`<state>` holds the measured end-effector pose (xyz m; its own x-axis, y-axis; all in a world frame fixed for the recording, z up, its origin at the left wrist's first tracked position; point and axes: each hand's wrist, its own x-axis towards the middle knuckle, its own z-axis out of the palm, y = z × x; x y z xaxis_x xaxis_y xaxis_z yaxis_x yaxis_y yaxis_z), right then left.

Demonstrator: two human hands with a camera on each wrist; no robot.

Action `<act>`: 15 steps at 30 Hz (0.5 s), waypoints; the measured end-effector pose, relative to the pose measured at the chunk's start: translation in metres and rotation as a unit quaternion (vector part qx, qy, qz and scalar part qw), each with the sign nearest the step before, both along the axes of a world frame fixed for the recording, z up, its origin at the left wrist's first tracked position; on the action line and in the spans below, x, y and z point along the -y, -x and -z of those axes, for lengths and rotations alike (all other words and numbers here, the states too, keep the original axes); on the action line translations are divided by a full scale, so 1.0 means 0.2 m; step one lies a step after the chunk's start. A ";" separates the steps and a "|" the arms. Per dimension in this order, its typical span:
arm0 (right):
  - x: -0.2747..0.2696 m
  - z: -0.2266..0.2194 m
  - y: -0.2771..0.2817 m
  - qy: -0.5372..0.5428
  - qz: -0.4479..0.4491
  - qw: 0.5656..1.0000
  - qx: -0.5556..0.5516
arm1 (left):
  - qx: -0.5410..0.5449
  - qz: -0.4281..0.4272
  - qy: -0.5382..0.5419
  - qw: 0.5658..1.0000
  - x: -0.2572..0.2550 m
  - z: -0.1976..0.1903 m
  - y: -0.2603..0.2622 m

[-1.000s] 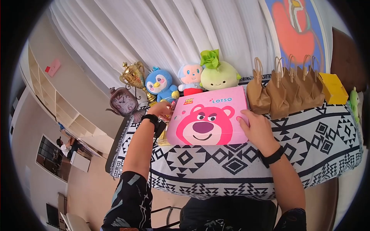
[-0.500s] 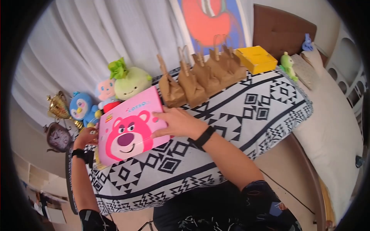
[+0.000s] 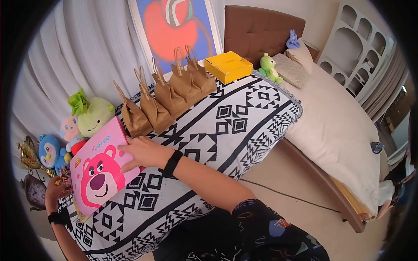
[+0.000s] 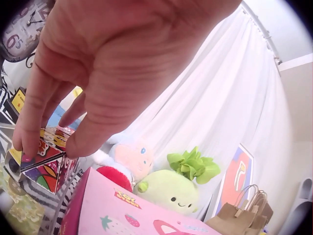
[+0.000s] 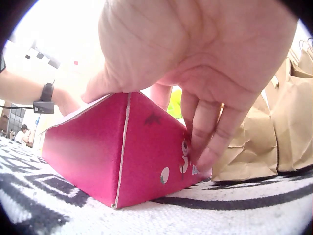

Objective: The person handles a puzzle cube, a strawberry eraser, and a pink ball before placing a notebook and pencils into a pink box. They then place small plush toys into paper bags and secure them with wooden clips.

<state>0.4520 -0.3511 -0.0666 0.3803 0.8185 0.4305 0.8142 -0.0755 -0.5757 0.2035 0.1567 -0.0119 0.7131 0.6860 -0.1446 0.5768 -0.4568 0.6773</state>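
Note:
A pink Lotso box (image 3: pixel 104 141), its lid printed with a bear's face, sits on the patterned cloth (image 3: pixel 204 148). My right hand (image 3: pixel 148 152) grips its right edge. In the right wrist view the thumb lies along the lid edge and the fingers (image 5: pixel 208 122) bend down against the dark pink side. Beside the box's left end is my left hand (image 3: pixel 54 190). Its thumb and fingertips pinch a small, many-coloured piece with triangular faces and cartoon prints (image 4: pixel 46 174), partly hidden by the fingers. A gold-coloured wrapped item (image 4: pixel 24 200) lies just below that hand.
Plush toys, among them a blue penguin (image 3: pixel 51 152) and a green radish (image 3: pixel 95 116), line the back. A gold trophy (image 3: pixel 28 154) and a clock (image 3: pixel 34 191) stand far left. Several paper bags (image 3: pixel 156 114) and a yellow box (image 3: pixel 228 71) extend rightward; a bed (image 3: pixel 335 130) adjoins.
The head view has swung right, showing the bed and shelf. The right hand stays on the pink box's edge; the left hand stays at its left end. The yellow box's open top now shows.

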 end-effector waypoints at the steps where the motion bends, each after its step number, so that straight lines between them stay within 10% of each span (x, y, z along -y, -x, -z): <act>1: 0.01 -0.01 0.01 0.001 0.000 1.000 0.000 | 0.010 0.007 -0.003 1.000 -0.02 -0.01 0.02; 5: 0.06 -0.11 0.03 -0.035 0.042 0.997 0.057 | -0.002 0.035 -0.026 0.999 0.22 -0.21 0.10; 7: 0.03 -0.10 0.00 -0.205 0.074 0.965 0.148 | 0.162 0.070 0.002 0.984 0.62 -0.27 0.10; 9: 0.06 -0.21 0.06 -0.167 0.045 0.978 -0.114 | 0.197 0.151 0.077 0.966 0.94 -0.32 0.08; 12: -0.01 -0.16 0.06 -0.237 -0.135 0.879 -0.391 | 0.211 0.212 0.150 0.942 1.24 -0.24 0.01; 15: 0.03 -0.17 0.07 -0.185 -0.282 0.812 -0.476 | 0.182 0.321 0.129 0.920 1.40 -0.14 -0.09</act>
<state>0.4388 -0.3581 -0.0335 0.2950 0.8598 0.4168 -0.1680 0.4761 -0.8632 0.2207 -0.1224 0.0151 0.9929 0.0823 0.0854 -0.0432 -0.4202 0.9064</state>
